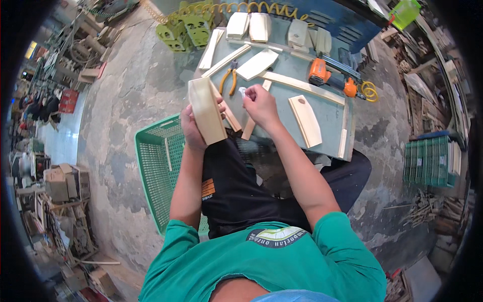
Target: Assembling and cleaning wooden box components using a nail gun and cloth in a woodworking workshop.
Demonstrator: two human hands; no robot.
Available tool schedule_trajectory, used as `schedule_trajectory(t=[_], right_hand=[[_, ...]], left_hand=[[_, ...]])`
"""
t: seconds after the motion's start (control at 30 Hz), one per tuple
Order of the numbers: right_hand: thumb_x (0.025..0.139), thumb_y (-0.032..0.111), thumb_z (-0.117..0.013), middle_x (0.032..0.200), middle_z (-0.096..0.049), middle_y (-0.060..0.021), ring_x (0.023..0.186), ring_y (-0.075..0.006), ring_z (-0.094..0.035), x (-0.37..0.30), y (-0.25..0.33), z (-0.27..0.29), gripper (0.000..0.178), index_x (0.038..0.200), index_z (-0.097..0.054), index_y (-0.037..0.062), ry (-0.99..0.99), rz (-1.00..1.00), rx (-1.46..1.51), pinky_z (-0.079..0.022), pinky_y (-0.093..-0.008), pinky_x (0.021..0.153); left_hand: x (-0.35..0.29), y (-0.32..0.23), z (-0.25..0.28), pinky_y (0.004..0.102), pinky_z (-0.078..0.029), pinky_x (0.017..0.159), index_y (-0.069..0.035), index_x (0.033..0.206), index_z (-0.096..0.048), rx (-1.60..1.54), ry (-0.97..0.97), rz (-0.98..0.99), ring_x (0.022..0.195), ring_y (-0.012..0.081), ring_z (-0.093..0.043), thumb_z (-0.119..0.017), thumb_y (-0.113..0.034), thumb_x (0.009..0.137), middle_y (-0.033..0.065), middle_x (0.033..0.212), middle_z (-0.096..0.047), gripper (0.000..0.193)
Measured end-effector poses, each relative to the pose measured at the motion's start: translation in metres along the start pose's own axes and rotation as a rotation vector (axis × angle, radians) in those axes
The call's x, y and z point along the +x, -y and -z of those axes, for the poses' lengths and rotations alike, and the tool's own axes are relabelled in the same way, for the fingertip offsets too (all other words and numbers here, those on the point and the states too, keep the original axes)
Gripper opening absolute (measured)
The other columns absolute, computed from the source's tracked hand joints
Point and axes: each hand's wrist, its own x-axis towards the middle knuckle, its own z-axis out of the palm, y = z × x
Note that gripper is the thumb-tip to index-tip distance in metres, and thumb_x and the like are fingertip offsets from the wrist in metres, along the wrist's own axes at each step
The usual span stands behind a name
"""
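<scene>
My left hand (pixel 191 132) is wrapped round a pale wooden block (pixel 208 111) with a tapered top, held upright over the near left edge of the table. To its right, my right hand (pixel 262 106) is closed in a pinch on a small white scrap (pixel 242 92); its material is too small to make out. Pliers (pixel 229 79) with orange handles lie between the hands, a little beyond them. Past the right hand rests a curved wooden board (pixel 306 121) with a dark knot. Another flat wooden board (pixel 257 64) lies farther off.
Wooden strips (pixel 307 87) lie across the table (pixel 327 118). An orange nail gun (pixel 329 75) with a coiled yellow hose sits at the right. Shaped wooden pieces (pixel 260 27) stand along the far edge. A green basket (pixel 161 166) stands by my left leg.
</scene>
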Motion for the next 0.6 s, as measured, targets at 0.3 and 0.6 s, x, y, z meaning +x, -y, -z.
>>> schedule_trajectory(t=[0.3,0.6], right_hand=[[0.094,0.004,-0.064,0.09,-0.066,-0.0061,0.076,-0.0131,-0.064,-0.098,-0.035,0.114,0.009,0.102,-0.063,0.0005,-0.07,-0.151,1.088,-0.052,-0.0256,0.069],[0.097,0.01,-0.065,0.087,-0.065,-0.0038,0.071,-0.0101,-0.06,-0.139,-0.028,0.145,0.008,0.1,-0.061,0.004,-0.117,-0.033,1.294,-0.05,-0.0252,0.068]], left_hand=[[0.012,0.008,0.004,0.0455,-0.054,0.091,0.004,0.147,-0.036,-0.019,0.093,0.041,0.109,0.0347,-0.064,-0.028,-0.047,0.099,0.0266,0.135,-0.055,0.07],[0.003,0.014,-0.012,0.0463,-0.055,0.088,0.006,0.142,-0.04,0.063,0.067,0.011,0.105,0.0355,-0.064,-0.039,-0.049,0.096,0.0271,0.128,-0.057,0.071]])
